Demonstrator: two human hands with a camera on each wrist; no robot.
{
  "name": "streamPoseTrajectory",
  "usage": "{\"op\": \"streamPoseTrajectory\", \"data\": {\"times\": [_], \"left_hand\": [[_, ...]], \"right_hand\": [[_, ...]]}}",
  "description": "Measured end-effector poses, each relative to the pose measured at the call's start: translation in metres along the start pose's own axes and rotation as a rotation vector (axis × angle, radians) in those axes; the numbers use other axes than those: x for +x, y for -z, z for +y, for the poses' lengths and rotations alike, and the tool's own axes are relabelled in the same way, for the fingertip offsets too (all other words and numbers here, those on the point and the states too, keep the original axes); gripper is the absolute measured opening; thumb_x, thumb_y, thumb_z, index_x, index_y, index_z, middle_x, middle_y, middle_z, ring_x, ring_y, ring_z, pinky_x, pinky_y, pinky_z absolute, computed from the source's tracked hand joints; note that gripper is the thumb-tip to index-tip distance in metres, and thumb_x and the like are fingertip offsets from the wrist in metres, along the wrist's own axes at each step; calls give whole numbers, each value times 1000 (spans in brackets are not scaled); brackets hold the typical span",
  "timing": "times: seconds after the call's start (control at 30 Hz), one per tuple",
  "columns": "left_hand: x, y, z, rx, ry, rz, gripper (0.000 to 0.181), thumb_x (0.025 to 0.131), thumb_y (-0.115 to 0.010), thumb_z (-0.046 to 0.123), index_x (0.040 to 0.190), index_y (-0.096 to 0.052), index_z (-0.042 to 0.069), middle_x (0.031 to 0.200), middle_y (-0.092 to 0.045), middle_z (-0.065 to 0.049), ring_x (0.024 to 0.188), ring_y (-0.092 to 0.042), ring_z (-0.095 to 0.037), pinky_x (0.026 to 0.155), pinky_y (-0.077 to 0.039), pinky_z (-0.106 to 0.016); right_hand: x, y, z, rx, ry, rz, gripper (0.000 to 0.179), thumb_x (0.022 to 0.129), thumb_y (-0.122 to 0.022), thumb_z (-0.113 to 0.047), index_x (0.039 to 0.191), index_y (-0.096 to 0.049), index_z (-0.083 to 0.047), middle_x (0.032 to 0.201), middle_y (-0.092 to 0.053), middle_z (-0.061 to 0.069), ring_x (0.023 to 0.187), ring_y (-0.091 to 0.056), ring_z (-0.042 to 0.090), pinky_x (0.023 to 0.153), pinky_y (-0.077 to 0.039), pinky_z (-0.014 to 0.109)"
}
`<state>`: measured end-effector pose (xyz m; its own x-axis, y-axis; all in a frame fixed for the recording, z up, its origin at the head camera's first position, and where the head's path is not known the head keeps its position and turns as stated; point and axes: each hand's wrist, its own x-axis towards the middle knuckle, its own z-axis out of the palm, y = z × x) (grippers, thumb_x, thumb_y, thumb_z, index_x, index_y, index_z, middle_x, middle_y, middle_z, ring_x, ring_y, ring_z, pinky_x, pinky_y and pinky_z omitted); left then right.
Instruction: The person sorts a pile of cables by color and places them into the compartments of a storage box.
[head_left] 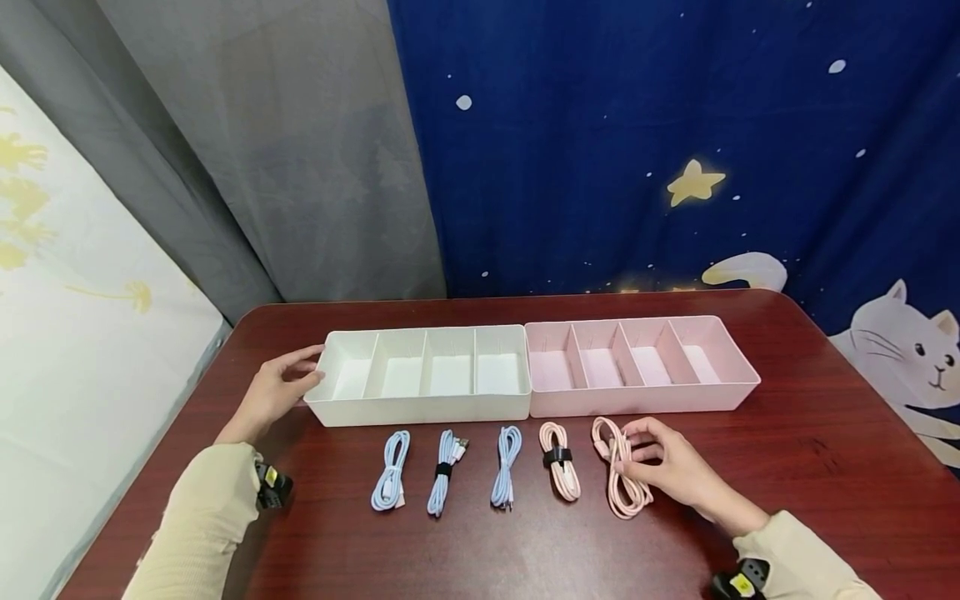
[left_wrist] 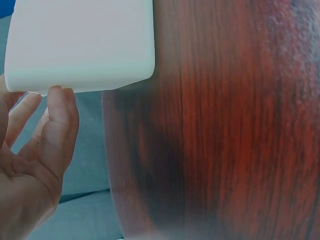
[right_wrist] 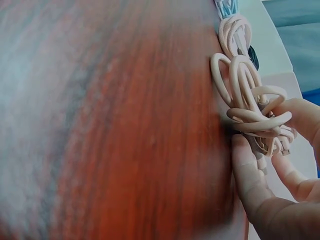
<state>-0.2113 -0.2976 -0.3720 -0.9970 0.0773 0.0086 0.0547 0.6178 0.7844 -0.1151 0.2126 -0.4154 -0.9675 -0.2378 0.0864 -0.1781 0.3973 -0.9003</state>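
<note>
My right hand (head_left: 671, 462) pinches a coiled pink charging cable (head_left: 622, 475) between thumb and fingers at its right side. In the right wrist view, the coil (right_wrist: 245, 95) lies between the thumb (right_wrist: 247, 165) and the fingers. My left hand (head_left: 273, 390) touches the left end of a white divided box (head_left: 420, 412) with its fingertips. Seen from the left wrist, those fingers (left_wrist: 57, 125) rest against the end wall of the white box (left_wrist: 80, 45). A pink divided box (head_left: 637, 402) stands against its right end.
In front of the boxes lie a pink cable with a black strap (head_left: 560, 462) and three coiled blue cables: one at left (head_left: 391, 471), one black-strapped (head_left: 443, 475), one at right (head_left: 506, 467). The brown wooden table (head_left: 480, 558) has curtains (head_left: 637, 125) behind it.
</note>
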Motion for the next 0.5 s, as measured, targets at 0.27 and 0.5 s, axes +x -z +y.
{"op": "streamPoseTrajectory", "data": {"times": [0.27,0.5], "left_hand": [[1,0,0,-9,11,-1,50,88,-55,22,134,-40,10,112,-50,-21,89,-55,-25,64,-51,-31],[0,0,0,-7,12,0,49,88,-55,21,134,-40,10,112,-50,-21,90,-55,-25,63,-51,-31]], "right_hand": [[1,2,1,-5,-21,-23,46,70,-71,-2,109,-48,8,89,-51,13,73,-55,13,64,-45,24],[3,3,-1,2,-32,-54,50,70,-69,0,113,-46,13,87,-50,11,71,-54,11,62,-44,23]]}}
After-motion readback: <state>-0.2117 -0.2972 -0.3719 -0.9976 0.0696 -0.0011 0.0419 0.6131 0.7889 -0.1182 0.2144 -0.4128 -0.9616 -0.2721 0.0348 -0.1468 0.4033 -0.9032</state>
